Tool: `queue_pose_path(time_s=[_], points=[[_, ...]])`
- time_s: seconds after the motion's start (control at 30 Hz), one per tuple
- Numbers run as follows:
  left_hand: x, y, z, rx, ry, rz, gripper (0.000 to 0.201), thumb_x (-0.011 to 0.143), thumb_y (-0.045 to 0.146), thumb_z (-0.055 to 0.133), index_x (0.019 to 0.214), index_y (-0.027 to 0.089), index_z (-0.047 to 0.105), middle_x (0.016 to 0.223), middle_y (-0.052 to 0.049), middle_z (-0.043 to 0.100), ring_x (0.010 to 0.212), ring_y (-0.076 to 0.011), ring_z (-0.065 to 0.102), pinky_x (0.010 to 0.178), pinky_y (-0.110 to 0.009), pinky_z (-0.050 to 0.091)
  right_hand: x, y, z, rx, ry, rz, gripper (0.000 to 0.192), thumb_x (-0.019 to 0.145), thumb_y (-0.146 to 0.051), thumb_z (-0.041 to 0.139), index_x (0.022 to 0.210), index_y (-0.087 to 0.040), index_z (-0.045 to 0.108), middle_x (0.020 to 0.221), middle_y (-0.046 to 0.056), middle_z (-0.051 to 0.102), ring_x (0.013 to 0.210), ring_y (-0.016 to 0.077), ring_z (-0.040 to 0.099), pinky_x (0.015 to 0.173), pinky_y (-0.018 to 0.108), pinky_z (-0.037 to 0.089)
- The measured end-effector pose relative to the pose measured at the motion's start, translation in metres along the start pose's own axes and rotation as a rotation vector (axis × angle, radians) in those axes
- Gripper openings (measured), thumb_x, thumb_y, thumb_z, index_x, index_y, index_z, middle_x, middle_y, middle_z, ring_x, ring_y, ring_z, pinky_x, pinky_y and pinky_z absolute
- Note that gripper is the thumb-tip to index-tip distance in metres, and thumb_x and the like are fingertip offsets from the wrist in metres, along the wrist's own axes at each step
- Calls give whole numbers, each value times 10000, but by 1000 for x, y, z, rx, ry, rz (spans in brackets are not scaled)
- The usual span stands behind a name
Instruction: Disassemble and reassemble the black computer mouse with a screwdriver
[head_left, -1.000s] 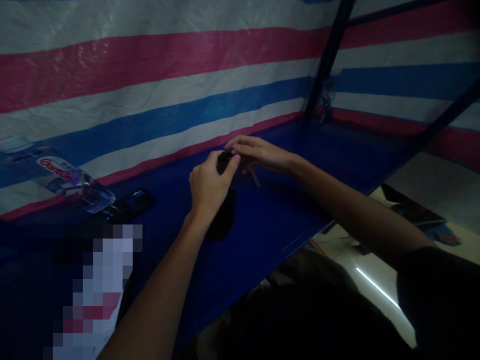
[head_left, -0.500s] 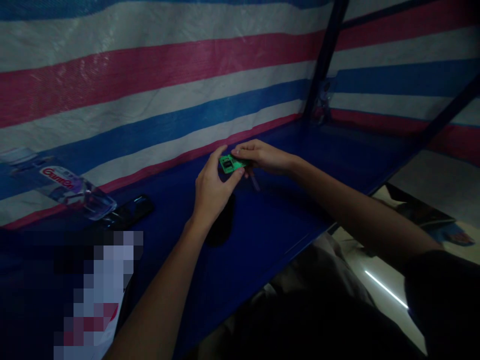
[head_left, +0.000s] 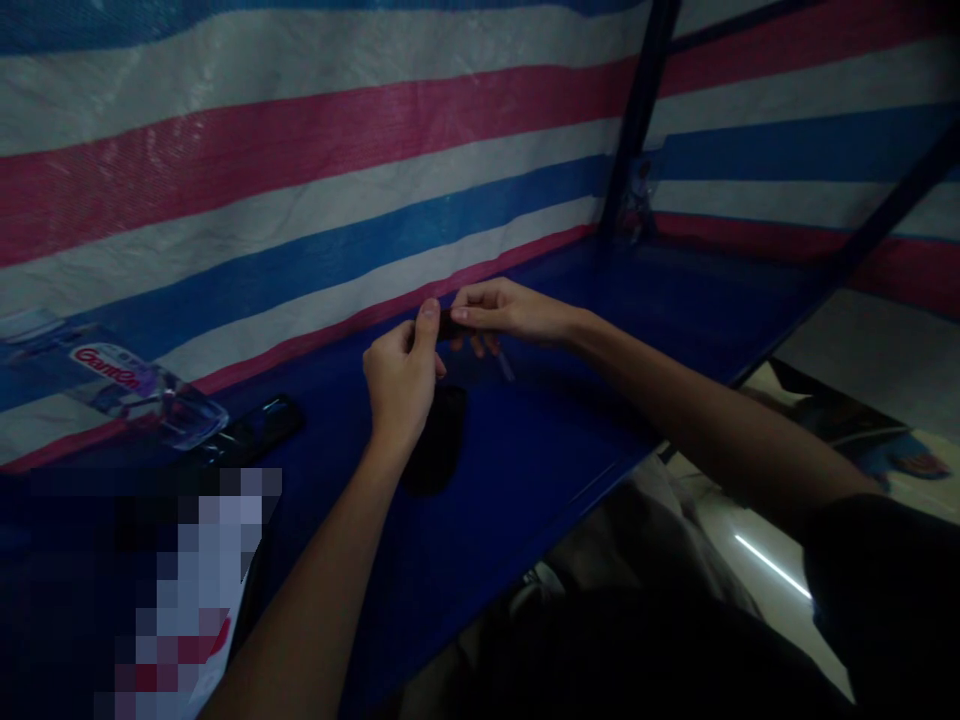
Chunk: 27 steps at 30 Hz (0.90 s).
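Between my two hands is a small circuit board point(head_left: 447, 324), now showing only as a dark, narrow strip mostly covered by fingers. My left hand point(head_left: 401, 375) is closed round its left end, thumb pointing up. At the right end, my right hand point(head_left: 504, 308) pinches it between thumb and fingers. A thin translucent stick point(head_left: 507, 366) shows just below the right fingers; whether they touch it I cannot tell. Beneath my left wrist, a black rounded object point(head_left: 436, 440) lies on the dark blue surface point(head_left: 517, 470).
At the left, a clear water bottle point(head_left: 142, 390) lies tilted beside a glossy black object point(head_left: 262, 425). A striped plastic sheet point(head_left: 337, 190) hangs behind, with a dark pole point(head_left: 637, 110) at its corner. Another clear item point(head_left: 637, 205) stands by the pole.
The board's bright green face has turned out of sight and a dark strip shows instead. My left hand has shifted slightly left, its fingers curling in and thumb rising. The right hand keeps its pinch.
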<state>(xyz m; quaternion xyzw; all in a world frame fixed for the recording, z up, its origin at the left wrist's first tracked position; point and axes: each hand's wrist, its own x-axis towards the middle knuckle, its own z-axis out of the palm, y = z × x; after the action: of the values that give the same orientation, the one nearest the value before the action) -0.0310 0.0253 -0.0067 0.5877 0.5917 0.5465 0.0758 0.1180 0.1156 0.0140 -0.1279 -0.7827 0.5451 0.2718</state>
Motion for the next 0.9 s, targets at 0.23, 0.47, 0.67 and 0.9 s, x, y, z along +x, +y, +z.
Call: queue_pose_path(time_s=[0.23,0.47,0.67,0.9], points=[[-4,-3,9,67,-80,286,565,799,369,648,1317,210,489,1228,-81,635,985,-196,633,707,-251,476,2,3,3,161,180,106,241,935,-215,456,718,-129,518,518,-17,543,403,62,505,371,156,370],[-5,4,1,287,48,95,439,840,580,509,914,188,693,611,-3,635,553,-141,573,553,-250,359,-1,-4,6,90,98,64,162,938,-282,506,932,-132,565,759,-7,591,456,42,539,349,143,362],[-1,-2,1,259,29,7,579,908,604,319,692,176,643,601,-35,635,591,-169,591,598,-286,389,1,-3,3,129,91,6,73,895,-187,560,900,-116,541,649,-15,615,425,52,538,355,136,373],[-7,3,9,260,-66,289,462,836,406,595,1251,212,535,1169,-74,664,940,-200,643,787,-312,473,0,-3,-3,292,248,80,80,916,-121,462,962,-136,526,564,-35,585,423,68,538,383,144,404]])
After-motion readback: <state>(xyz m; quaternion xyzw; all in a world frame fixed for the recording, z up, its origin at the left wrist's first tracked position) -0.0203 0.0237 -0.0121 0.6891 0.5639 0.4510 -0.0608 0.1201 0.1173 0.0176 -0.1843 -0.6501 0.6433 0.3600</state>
